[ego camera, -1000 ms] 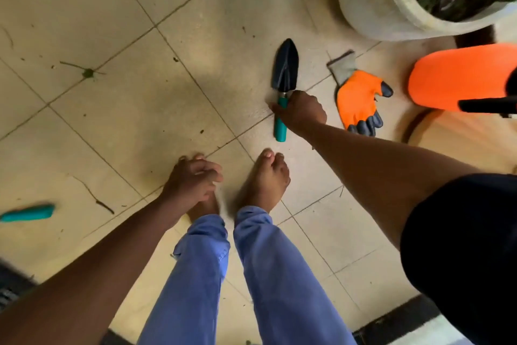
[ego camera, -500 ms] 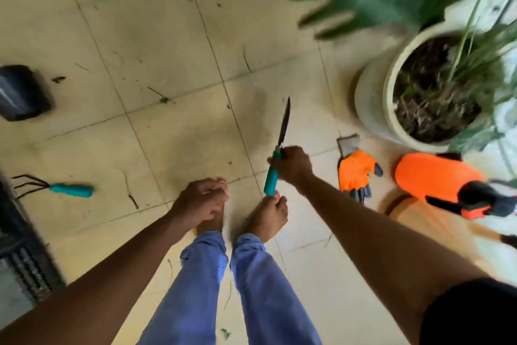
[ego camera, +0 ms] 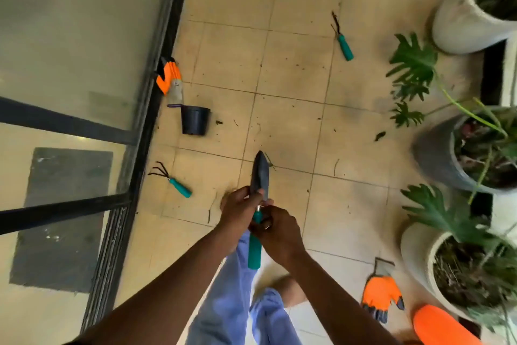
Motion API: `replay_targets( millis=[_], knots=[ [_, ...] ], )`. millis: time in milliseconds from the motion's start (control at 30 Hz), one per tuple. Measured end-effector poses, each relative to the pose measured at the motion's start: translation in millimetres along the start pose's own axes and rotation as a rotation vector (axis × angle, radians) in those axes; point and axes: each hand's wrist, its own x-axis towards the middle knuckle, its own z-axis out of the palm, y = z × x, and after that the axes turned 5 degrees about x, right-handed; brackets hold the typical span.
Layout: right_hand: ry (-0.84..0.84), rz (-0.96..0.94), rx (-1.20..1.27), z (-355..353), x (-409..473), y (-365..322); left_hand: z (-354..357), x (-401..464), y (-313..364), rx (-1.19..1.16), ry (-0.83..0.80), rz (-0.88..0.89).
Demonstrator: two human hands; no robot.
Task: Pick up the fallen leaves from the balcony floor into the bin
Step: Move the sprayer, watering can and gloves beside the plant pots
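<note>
The floor (ego camera: pixel 293 73) is beige tile with dark grout lines, dotted with soil specks and small scraps. A dark-framed sliding glass door (ego camera: pixel 156 87) bounds it on the left.

Fallen leaves: one dark leaf scrap (ego camera: pixel 379 136) lies near the grey planter (ego camera: pixel 430 154); a smaller scrap (ego camera: pixel 218 122) lies just beside the black pot (ego camera: pixel 195 120). Thin dry stems lie on the tiles around the feet.

Along the right edge stand a white planter (ego camera: pixel 458 25), the grey planter and a second white planter (ego camera: pixel 414 258); their green leaves overhang the floor. An orange container (ego camera: pixel 442 328) sits at the lower right, beside an orange glove (ego camera: pixel 381 295). A second orange glove (ego camera: pixel 169 80) lies against the door frame. A hand rake (ego camera: pixel 173 181) lies near the door track; a hand fork (ego camera: pixel 342 38) lies in the upper centre.

The left hand (ego camera: pixel 240 210) grips the trowel (ego camera: pixel 260 176) at the base of its dark blade. The right hand (ego camera: pixel 278 232) curls its fingers round the teal handle.

The middle tiles between door and planters are open.
</note>
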Motion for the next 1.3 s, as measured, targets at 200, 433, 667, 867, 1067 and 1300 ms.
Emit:
replay_targets(
  millis=[200, 433, 667, 867, 1067, 1300],
  knots=[
    [-0.101, -0.016, -0.100, 30, 31, -55, -61, 32, 11, -0.262, -0.049, -0.147],
    [-0.296, 0.010, -0.259, 47, 67, -106, -147, 75, 15, -0.192, 0.083, -0.226],
    [-0.314, 0.007, -0.615, 72, 149, -136, -206, 112, -26, -0.195, 0.191, -0.344],
    [-0.462, -0.057, -0.784, 165, 238, -117, -210, 142, -98, -0.366, 0.271, -0.448],
    [-0.600, -0.267, -0.954, 274, 319, -90, -199, 162, -169, -0.512, 0.385, -0.476],
    [-0.669, -0.521, -1.229, 377, 380, -38, -165, 175, -233, -0.697, 0.519, -0.549]
  ],
)
